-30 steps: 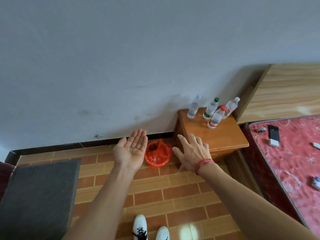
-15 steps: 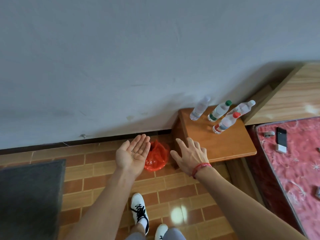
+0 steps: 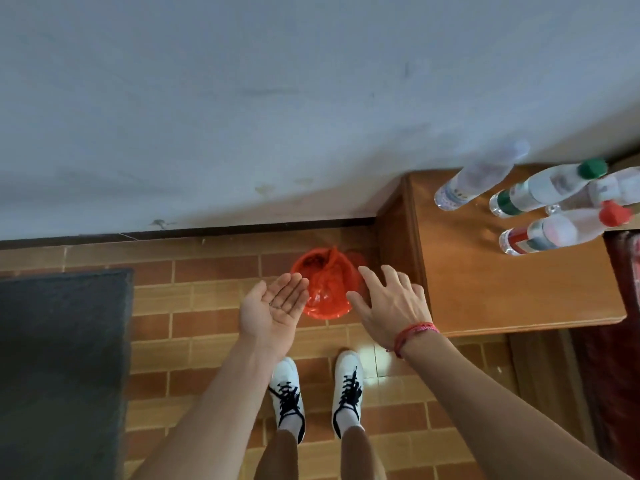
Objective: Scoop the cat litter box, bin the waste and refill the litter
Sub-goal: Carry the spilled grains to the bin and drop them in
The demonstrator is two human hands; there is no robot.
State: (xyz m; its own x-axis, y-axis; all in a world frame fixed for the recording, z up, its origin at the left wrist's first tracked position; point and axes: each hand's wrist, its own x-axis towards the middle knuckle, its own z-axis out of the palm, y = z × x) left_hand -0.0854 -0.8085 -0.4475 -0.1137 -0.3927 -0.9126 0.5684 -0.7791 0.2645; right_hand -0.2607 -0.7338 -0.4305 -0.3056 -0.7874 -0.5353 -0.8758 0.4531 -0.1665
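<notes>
Flanking red-lined bin [image 3: 325, 289], mouth up: left hand [image 3: 272, 311], right hand [image 3: 391, 306].

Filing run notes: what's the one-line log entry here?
left hand palm up, open | right hand spread, empty | both over red-bagged bin

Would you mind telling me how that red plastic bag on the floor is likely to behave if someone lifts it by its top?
The red plastic bag looks thin and crinkled, so it would probably sag and change shape rather than hold its form. Its mouth gapes open, so contents might spill if it tips. It looks light, though what is inside is unclear.
</notes>
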